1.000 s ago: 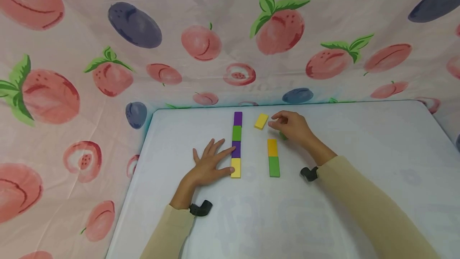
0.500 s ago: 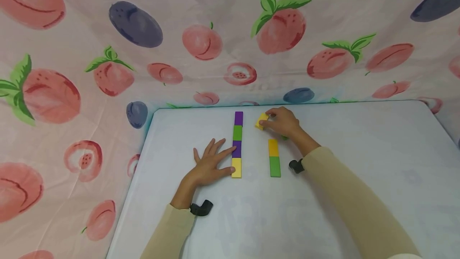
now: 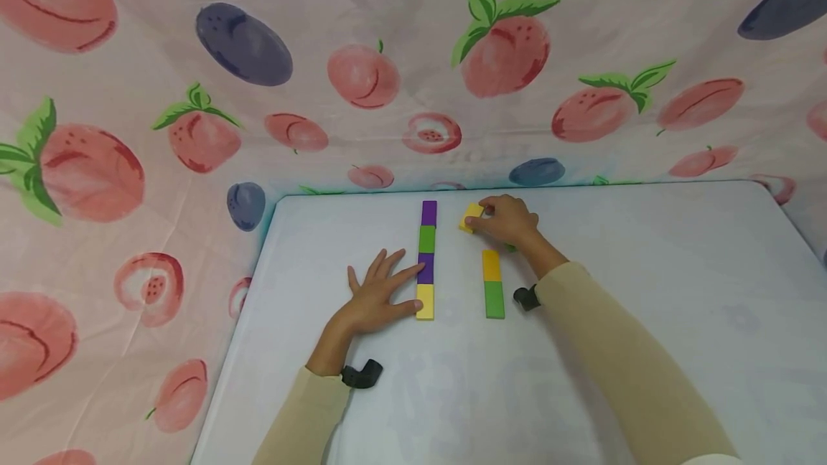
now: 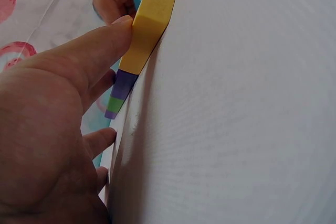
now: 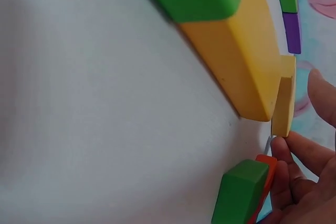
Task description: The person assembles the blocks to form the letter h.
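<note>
Fruit-print cloth (image 3: 155, 339) hung at 9 and 12 o'clock of the white tabletop (image 3: 646, 235). L hand (image 3: 370, 305), w/ beige L sleeve (image 3: 306, 415) at 7 o'clock & black L wrist cam (image 3: 362, 374) at 6, had fingers straight & spread, grip released: thumb tip touched the near yellow blk (image 3: 426, 294), index tip the lower purple blk (image 3: 426, 276). Those two began a row, end to end, w/ the row's green blk (image 3: 427, 240) & the top purple blk (image 3: 429, 213) running on toward 12 o'clock. Apart, at 3 o'clock of the top purple blk, lay the loose yellow blk (image 3: 472, 211), angled toward 1 o'clock. At approx. 5 o'clock of it was a short column: orange-yellow blk (image 3: 491, 265) touching the column's green blk (image 3: 494, 300) at its 6 o'clock. R hand (image 3: 510, 220) was at 3 o'clock of the loose yellow blk, fingers bent; head view had thumb over the blk, but R wrist view showed a gap btw them & a fingertip at the blk's end, so can't tell if grasped. Near R hand, at approx. 2 o'clock of the orange-yellow blk, were a part-hidden green blk (image 5: 239, 195) & red blk (image 5: 269, 169), contact unclear. Beige R sleeve (image 3: 627, 357) lay at approx. 4 o'clock of R hand, black R wrist cam (image 3: 526, 298) at approx. 5.
</note>
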`<action>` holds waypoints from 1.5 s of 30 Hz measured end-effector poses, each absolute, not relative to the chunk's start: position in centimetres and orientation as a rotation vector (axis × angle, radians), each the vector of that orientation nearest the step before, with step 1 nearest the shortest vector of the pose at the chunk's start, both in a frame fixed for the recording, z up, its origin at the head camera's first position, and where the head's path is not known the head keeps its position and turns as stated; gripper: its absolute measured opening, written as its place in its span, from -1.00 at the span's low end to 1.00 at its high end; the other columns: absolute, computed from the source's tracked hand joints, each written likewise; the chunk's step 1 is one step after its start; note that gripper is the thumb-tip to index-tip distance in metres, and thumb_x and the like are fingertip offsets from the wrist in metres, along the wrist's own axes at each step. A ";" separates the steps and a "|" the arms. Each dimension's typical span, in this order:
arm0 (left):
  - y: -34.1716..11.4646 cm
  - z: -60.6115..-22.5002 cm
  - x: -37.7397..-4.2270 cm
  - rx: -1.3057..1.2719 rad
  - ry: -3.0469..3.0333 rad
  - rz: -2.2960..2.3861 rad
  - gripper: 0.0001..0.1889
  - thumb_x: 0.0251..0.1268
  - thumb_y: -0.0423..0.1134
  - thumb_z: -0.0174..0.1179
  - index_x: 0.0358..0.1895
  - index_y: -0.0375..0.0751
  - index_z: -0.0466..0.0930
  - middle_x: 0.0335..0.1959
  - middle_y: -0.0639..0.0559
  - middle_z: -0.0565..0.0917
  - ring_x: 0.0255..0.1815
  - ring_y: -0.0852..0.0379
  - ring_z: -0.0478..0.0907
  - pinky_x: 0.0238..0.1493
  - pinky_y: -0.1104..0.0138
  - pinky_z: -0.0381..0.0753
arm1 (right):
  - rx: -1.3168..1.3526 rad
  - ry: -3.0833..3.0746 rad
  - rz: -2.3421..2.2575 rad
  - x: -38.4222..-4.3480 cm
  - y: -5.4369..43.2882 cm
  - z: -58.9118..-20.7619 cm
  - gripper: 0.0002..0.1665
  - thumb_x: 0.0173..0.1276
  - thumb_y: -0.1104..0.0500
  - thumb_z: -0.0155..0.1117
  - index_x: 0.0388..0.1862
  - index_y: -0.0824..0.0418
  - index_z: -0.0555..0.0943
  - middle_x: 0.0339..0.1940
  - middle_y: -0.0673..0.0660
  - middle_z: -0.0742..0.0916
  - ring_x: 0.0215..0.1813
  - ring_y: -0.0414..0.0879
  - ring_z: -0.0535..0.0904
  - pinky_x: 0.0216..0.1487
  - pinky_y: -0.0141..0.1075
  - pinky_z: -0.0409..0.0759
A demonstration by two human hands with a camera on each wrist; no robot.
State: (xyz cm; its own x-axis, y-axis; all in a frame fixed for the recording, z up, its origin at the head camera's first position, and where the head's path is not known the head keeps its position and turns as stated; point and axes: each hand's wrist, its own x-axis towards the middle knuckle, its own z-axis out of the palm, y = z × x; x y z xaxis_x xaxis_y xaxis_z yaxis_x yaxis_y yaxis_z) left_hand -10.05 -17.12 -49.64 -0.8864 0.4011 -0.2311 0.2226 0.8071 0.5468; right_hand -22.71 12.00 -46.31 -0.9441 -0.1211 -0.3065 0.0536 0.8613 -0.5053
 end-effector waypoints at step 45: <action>-17.1 -49.5 -10.0 0.477 2.664 0.754 -0.26 0.36 0.28 0.20 0.57 0.47 0.18 0.72 0.12 -0.08 0.73 -0.11 -0.41 0.36 -0.48 -0.71 | -0.125 2.720 -1.019 -22.2 13.0 -45.9 -0.53 0.35 -0.04 0.45 0.15 0.10 0.64 0.00 0.23 0.75 0.00 0.12 0.61 0.02 -0.05 0.61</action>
State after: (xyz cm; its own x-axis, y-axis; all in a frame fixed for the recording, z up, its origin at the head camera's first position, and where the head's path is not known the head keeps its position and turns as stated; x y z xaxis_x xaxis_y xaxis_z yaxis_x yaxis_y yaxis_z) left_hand -10.01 -17.08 -49.54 -0.8894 0.4004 -0.2206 0.2254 0.8039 0.5504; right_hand -22.18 12.98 -45.94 -0.9690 -0.1610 -0.1876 0.0018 0.7540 -0.6568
